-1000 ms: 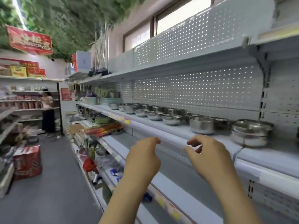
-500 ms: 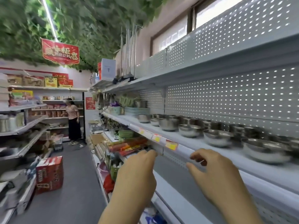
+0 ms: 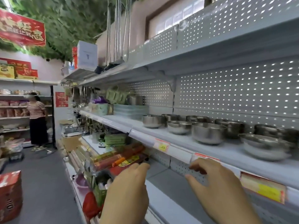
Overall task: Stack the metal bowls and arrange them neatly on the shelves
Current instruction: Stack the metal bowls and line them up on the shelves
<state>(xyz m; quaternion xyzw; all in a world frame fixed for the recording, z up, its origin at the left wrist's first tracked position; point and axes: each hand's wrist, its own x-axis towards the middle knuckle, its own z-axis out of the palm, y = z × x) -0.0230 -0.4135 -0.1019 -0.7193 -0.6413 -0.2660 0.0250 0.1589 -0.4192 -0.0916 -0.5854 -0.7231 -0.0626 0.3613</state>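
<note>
Several metal bowls stand loose along a white shelf (image 3: pixel 182 139) on the right at chest height. The nearest deep bowl (image 3: pixel 208 132) sits mid-shelf, a smaller bowl (image 3: pixel 178 126) and another (image 3: pixel 152 121) lie to its left, and a wide shallow bowl (image 3: pixel 265 146) is at the right. Both of my hands are raised below the shelf's front edge and hold nothing. My left hand (image 3: pixel 129 191) has loosely curled fingers. My right hand (image 3: pixel 216 183) has bent fingers just under the price rail, apart from the bowls.
Stacked clear trays (image 3: pixel 131 111) and packets fill the shelf's far end. The lower shelf (image 3: pixel 163 180) holds red and orange rolls (image 3: pixel 123 156). A person in a striped top (image 3: pixel 36 120) stands down the aisle. A red carton (image 3: pixel 10 196) sits on the floor at left.
The view has swung and moved along the aisle, so the bowls appear nearer and further right. Both hands stayed raised and empty, now lower against the shelf edge.
</note>
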